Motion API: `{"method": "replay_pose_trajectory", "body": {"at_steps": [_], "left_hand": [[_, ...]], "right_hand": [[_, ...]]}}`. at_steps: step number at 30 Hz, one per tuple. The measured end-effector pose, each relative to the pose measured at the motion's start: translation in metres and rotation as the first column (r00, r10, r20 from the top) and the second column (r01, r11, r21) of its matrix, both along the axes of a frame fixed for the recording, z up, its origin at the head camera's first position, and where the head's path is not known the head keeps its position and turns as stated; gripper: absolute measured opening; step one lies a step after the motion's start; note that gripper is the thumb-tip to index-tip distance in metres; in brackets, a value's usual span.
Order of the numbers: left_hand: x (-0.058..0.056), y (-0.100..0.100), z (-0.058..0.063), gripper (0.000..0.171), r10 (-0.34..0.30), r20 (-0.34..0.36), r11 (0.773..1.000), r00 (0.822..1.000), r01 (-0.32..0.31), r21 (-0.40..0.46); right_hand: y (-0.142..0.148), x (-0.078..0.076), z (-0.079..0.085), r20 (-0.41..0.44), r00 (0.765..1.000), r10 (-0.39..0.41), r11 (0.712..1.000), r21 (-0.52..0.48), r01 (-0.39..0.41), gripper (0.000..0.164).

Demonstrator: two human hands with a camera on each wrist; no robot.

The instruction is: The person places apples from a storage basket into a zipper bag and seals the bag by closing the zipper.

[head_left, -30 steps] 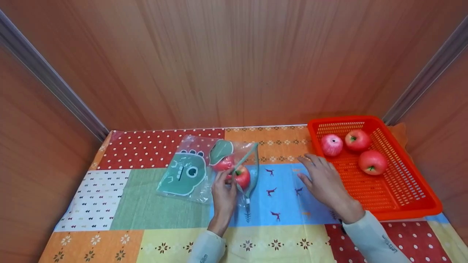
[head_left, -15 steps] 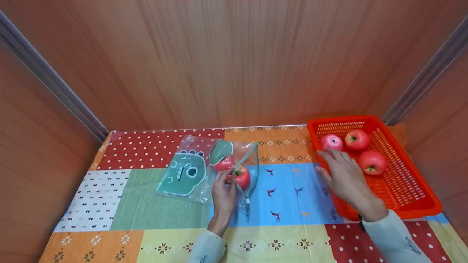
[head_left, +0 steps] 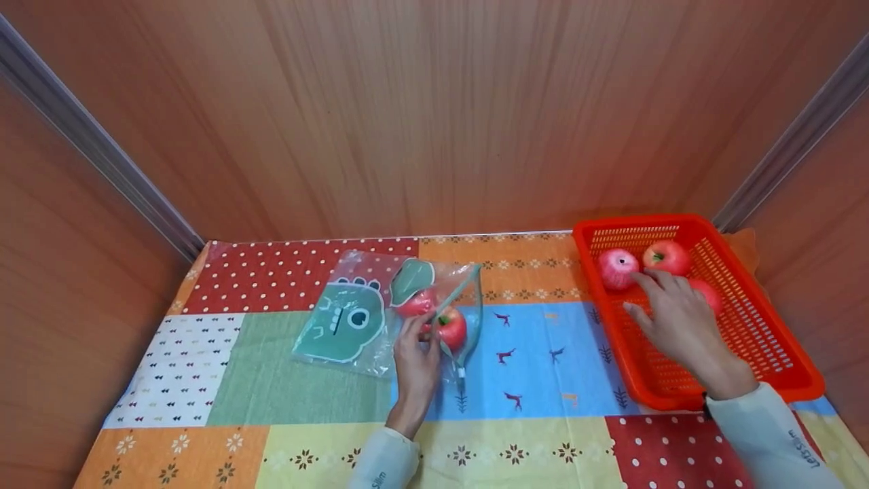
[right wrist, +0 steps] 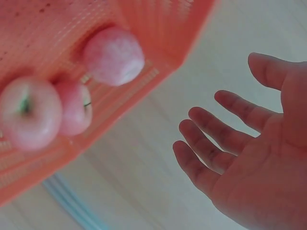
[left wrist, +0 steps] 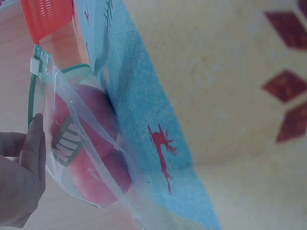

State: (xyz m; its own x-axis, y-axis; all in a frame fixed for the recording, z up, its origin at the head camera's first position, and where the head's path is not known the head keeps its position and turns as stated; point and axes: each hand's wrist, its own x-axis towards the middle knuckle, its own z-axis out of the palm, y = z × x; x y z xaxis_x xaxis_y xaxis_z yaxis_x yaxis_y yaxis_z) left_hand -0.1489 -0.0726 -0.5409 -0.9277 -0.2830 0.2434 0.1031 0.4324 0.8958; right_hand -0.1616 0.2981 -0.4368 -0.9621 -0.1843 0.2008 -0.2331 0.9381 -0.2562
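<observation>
A clear zip bag (head_left: 341,324) with a green cartoon dinosaur print lies on the cloth in the head view. Two red apples (head_left: 451,331) sit inside near its open mouth. My left hand (head_left: 416,363) pinches the bag's green-edged mouth; in the left wrist view the fingertips (left wrist: 36,125) are at that edge, beside the slider. Over the orange-red basket (head_left: 628,377) hovers my right hand (head_left: 686,333), fingers spread and holding nothing. Around it in the basket are a streaky pink apple (head_left: 616,273), a red apple (head_left: 667,256) and another apple (head_left: 707,296) partly behind the hand.
A patchwork cloth (head_left: 326,401) covers the table. Wood-grain panels (head_left: 421,122) close in the back and both sides. The basket's raised rim stands at the right, close to the side panel.
My right hand has moved rightward from beside the basket, over its left rim, and now overlaps the lower apple. The left hand and bag have stayed in place.
</observation>
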Motion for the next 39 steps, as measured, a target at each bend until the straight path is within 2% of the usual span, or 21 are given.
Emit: {"method": "replay_pose_trajectory", "body": {"at_steps": [8, 17, 23, 28, 39], "left_hand": [[0.0, 0.0, 0.001, 0.034, 0.004, -0.018, 1.0, 1.0, -0.004, 0.004], [0.002, 0.001, 0.001, 0.035, -0.004, 0.006, 1.0, 1.0, 0.004, -0.005], [0.002, 0.002, 0.001, 0.035, 0.001, 0.008, 1.0, 1.0, 0.0, -0.006], [0.002, 0.002, -0.001, 0.035, 0.001, -0.007, 1.0, 1.0, -0.001, -0.009], [0.002, 0.0, -0.002, 0.035, -0.006, -0.017, 1.0, 1.0, 0.006, -0.005]], "right_hand": [[0.021, -0.007, -0.002, -0.011, 1.0, -0.016, 0.999, 0.031, 0.016, 0.066], [0.048, -0.016, -0.005, -0.006, 0.999, -0.042, 0.996, 0.078, 0.042, 0.067], [0.064, -0.02, -0.009, 0.05, 0.997, -0.061, 0.994, 0.089, 0.056, 0.068], [0.074, -0.021, -0.009, 0.105, 0.992, -0.076, 0.994, 0.081, 0.067, 0.076], [0.091, -0.029, -0.016, 0.154, 0.986, -0.061, 0.996, 0.081, 0.048, 0.076]]}}
